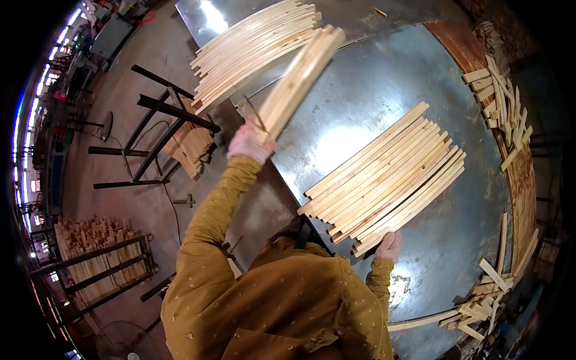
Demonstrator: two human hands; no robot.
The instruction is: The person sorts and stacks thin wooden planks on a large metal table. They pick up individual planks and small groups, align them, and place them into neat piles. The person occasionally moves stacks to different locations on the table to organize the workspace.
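Observation:
My left hand is raised and grips the near end of a bundle of pale wooden slats, which tilts up and away over the metal table. A flat row of several slats lies side by side on the middle of the table. My right hand rests against the near end of that row. A second stack of slats lies at the table's far left end, just beyond the lifted bundle. Mustard-coloured sleeves cover both arms.
Short wood offcuts are piled along the table's right edge and near right corner. On the floor to the left stand a dark metal frame with wood pieces and a rack of stacked wood.

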